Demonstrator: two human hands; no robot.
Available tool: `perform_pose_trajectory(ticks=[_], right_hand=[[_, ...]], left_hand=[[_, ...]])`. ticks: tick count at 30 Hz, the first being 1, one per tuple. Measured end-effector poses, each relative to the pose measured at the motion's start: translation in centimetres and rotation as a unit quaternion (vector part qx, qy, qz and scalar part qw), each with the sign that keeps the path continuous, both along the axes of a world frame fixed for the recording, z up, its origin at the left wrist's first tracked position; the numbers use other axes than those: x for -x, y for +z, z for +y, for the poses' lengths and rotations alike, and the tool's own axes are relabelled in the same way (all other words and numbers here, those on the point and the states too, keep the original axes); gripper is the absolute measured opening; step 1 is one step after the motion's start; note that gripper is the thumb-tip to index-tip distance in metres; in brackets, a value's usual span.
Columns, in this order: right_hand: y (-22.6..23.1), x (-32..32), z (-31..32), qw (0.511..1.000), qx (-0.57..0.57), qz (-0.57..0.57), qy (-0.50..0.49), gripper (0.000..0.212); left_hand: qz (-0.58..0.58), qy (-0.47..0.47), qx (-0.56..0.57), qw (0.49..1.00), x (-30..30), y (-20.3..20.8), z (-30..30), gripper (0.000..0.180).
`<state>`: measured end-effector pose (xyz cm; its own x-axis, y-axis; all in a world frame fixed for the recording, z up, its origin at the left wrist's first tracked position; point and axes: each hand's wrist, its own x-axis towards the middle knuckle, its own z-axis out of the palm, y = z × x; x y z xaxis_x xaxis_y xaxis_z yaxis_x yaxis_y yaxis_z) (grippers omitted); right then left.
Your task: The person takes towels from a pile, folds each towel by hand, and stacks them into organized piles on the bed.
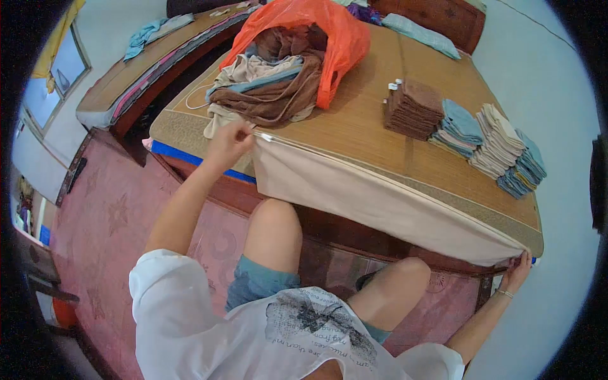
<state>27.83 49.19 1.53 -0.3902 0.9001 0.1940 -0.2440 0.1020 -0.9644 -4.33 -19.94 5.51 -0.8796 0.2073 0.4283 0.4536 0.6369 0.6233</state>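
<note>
A long beige towel point(354, 190) is stretched between my hands along the near edge of the bed and hangs down over it. My left hand point(229, 145) is closed in a pinch on its upper left corner, where a small white tag shows. Far to the right, my right hand point(518, 271) grips the other end, at the bed's near right corner. Just beyond my left hand, brown, beige and blue towels point(269, 92) spill in a heap from an orange-red plastic bag point(345, 47) lying on the bed.
Folded stacks stand on the bed mat point(361, 107) to the right: brown towels point(411, 111), blue towels point(461, 126), cream towels point(497, 139) and more blue towels point(524, 166). A pillow point(421, 35) lies by the headboard. Another bed point(158, 60) stands at the far left. The wall runs along the right.
</note>
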Motion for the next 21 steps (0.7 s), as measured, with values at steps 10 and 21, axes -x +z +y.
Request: perform_pose_trajectory(ticks=[10,21], right_hand=[[4.6,0.8,-4.9,0.997,-0.069,0.02,-0.009,0.019],[6.1,2.2,-8.6,0.988,-0.136,0.051,0.06,0.018]], left_hand=[[0.216,0.044,0.123,0.968,-1.9,3.1,-2.6,0.022],[-0.039,-0.015,-0.422,0.905,-2.7,2.8,-5.8,0.009]])
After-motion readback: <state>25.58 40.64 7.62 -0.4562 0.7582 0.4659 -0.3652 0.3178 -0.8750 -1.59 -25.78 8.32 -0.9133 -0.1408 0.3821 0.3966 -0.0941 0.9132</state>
